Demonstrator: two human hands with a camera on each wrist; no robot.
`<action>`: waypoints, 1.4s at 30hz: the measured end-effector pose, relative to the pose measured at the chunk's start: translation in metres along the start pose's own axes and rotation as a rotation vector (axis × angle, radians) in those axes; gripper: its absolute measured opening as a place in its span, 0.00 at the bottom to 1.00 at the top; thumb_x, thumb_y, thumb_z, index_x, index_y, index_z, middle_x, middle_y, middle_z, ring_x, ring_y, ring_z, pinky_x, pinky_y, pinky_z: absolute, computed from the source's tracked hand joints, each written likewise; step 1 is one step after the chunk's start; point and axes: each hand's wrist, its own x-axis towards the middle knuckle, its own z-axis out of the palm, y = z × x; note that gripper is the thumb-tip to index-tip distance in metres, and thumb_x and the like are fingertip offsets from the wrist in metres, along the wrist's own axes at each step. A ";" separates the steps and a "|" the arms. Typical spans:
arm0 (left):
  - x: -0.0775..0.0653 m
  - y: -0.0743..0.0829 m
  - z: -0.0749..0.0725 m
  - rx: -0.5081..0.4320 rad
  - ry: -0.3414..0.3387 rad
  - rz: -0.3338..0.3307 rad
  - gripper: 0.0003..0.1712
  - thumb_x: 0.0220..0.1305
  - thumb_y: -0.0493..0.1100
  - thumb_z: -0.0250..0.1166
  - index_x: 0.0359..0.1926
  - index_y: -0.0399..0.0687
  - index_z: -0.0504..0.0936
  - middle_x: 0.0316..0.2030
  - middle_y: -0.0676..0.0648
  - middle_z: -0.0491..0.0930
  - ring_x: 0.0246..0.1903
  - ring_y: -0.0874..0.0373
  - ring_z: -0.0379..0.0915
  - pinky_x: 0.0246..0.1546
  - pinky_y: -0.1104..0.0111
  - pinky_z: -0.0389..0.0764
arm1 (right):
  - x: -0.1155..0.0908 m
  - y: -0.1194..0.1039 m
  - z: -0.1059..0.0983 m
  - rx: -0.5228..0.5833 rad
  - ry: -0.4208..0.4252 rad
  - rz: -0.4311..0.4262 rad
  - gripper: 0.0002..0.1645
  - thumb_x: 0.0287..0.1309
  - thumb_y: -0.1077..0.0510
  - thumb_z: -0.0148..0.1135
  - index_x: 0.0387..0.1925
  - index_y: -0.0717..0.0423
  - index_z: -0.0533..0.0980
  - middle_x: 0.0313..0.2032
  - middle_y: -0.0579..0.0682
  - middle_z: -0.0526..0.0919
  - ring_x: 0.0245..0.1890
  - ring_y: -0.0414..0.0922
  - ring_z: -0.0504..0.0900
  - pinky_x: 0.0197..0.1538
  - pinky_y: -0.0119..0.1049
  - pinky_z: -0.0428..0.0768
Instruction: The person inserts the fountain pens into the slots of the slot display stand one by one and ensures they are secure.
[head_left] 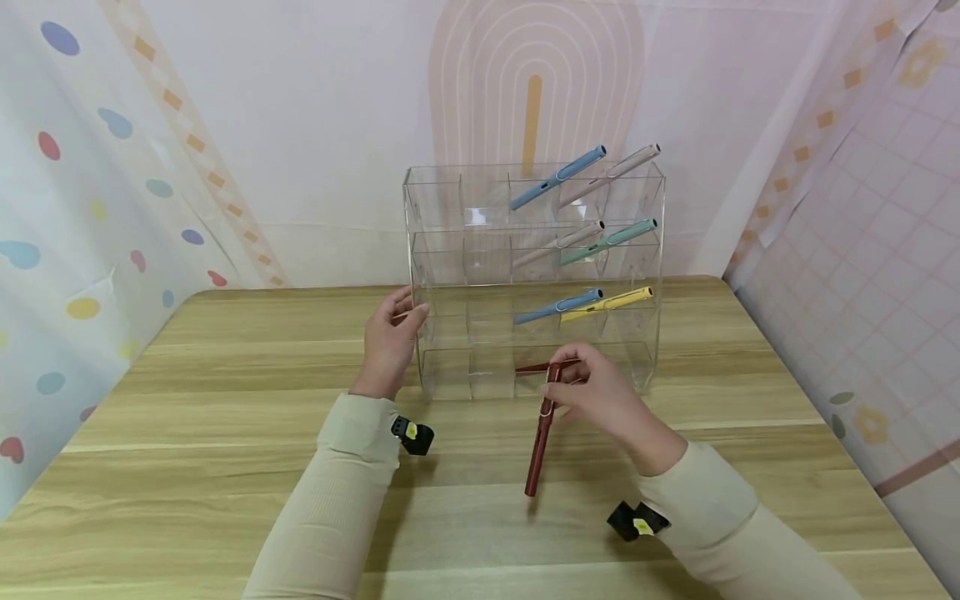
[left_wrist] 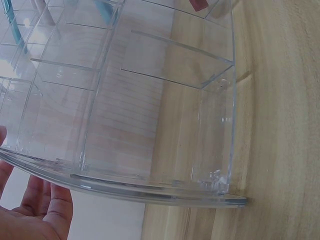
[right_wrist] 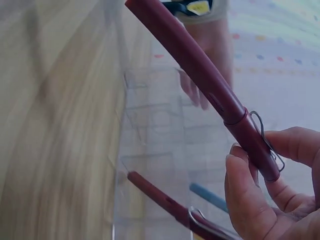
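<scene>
A clear acrylic pen rack with rows of compartments stands on the table. My left hand holds its left side panel, thumb in front and fingers behind the edge. My right hand pinches a dark red pen by its clip end, the other end hanging down before the lowest row. In the right wrist view, the silver clip lies beside the fingers. Behind that hand, another dark red pen lies in the lowest row, partly hidden.
Above it, the rack holds a blue pen and a yellow pen, a green pen beside a pale pen, and at the top a blue pen beside a whitish pen. A patterned curtain hangs behind.
</scene>
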 end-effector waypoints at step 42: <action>0.000 0.000 0.000 0.013 -0.001 0.001 0.27 0.70 0.41 0.57 0.68 0.46 0.67 0.60 0.38 0.69 0.58 0.47 0.66 0.58 0.56 0.70 | -0.014 0.009 -0.094 0.304 0.619 -0.069 0.18 0.60 0.67 0.61 0.42 0.44 0.65 0.30 0.44 0.74 0.27 0.35 0.79 0.29 0.29 0.82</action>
